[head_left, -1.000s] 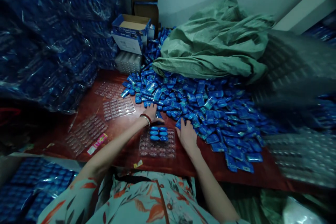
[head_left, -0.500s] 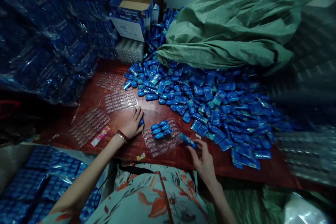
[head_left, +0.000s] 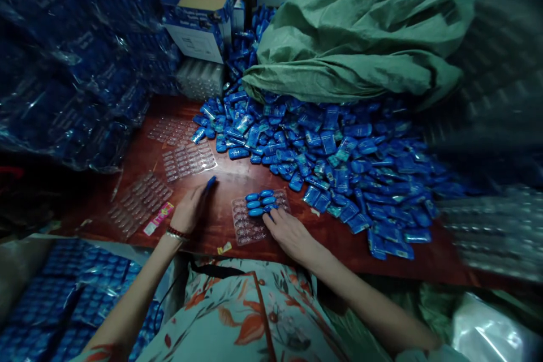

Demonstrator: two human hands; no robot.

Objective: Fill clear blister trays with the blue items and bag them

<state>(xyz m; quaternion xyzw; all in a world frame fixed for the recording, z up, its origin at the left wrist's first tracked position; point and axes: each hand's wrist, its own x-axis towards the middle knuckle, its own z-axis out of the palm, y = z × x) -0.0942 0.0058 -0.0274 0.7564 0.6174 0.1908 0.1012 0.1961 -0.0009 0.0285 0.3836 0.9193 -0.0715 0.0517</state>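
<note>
My left hand (head_left: 189, 207) is raised a little over the table, its fingers closed on a small blue wrapped packet (head_left: 211, 182) that sticks out past the fingertips. On the table before me lies a clear plastic blister tray (head_left: 245, 230) with several rows of hollows. Several glossy blue packets (head_left: 253, 204) sit in its upper part in two short columns. My right hand (head_left: 289, 233) reaches across the tray's right side, fingers bent down and pinched at a blue packet (head_left: 271, 208) at the lower right of that group. The fingertips partly cover it.
A large heap of blue packets (head_left: 322, 153) spreads behind and to the right, under a green cloth sack (head_left: 356, 51). Other clear trays (head_left: 189, 161) lie at left, near a pink-yellow wrapper (head_left: 158, 219). Plastic-wrapped blue stacks (head_left: 72, 68) and an open box (head_left: 197, 17) stand farther back.
My right hand has moved left onto the tray with the packet it held beside it. My left hand has shifted left and lifted, turned on edge, with a blue packet showing.
</note>
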